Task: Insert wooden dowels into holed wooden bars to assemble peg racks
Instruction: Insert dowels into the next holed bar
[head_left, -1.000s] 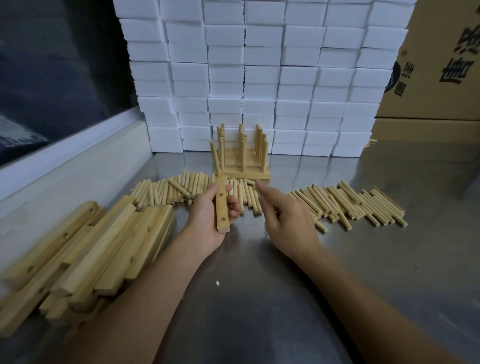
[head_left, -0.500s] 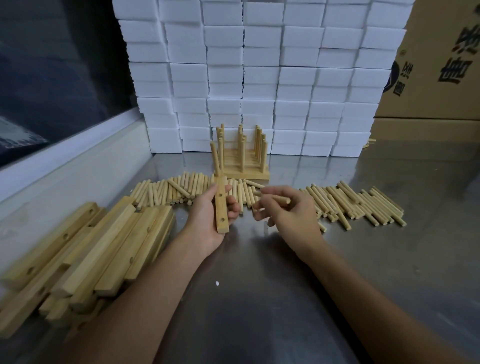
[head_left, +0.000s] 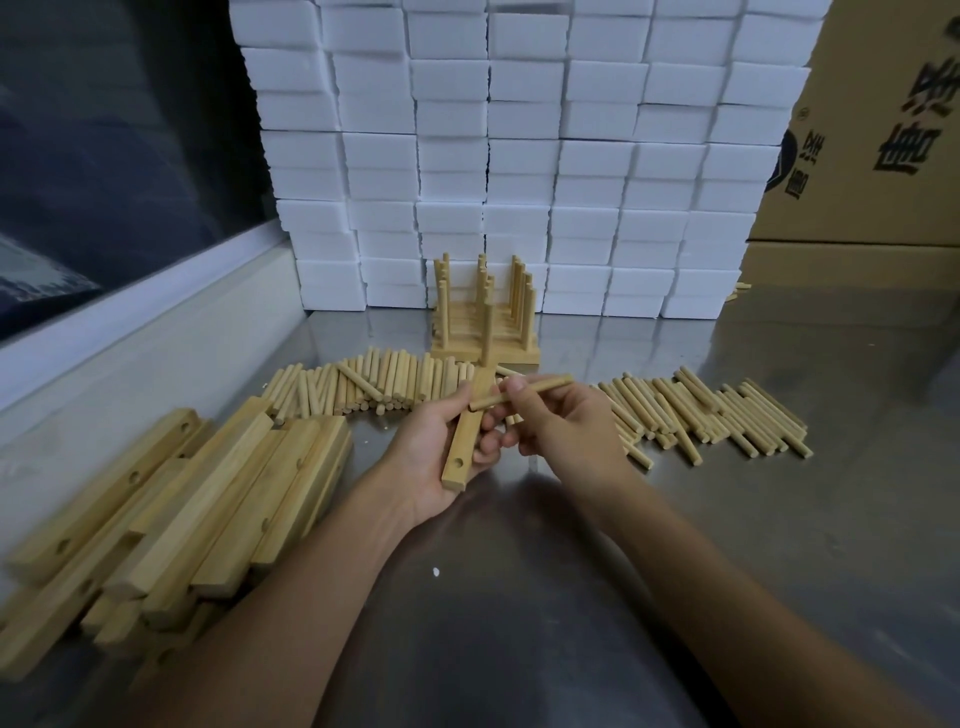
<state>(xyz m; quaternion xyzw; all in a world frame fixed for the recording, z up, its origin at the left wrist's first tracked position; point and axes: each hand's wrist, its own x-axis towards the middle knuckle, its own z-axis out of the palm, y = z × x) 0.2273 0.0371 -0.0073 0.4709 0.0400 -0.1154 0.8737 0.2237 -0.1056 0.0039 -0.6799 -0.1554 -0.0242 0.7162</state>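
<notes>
Since the frame half a second back, the loose dowel (head_left: 521, 392) has been lifted clear of the right-hand heap and is now being carried across to the bar (head_left: 466, 428); its near end is lying over the bar's upper face. A full second back the right hand (head_left: 563, 423) was empty, fingers reaching toward the pile.

The dowel is being pinched by the right hand between thumb and curled fingertips, held nearly level, pointing up and to the right. The bar is being gripped around its middle by the left hand (head_left: 434, 454), tilted, with its near end toward the camera. One hole is being shown near that near end. One upright peg (head_left: 488, 335) is already seated at the bar's far end.

Whether the dowel's tip is touching a hole is not being shown; the middle hole is being covered by dowel and fingers.

Loose dowels are lying in two heaps on the steel table (head_left: 519, 597): left heap (head_left: 363, 387), right heap (head_left: 711, 415). Spare bars (head_left: 171, 514) are being cut off at the left edge. Finished racks (head_left: 485, 322) are standing behind the hands, before the stacked white blocks (head_left: 519, 156); their count is hard to make out. A cardboard box (head_left: 878, 130) is being cut off at the right.
</notes>
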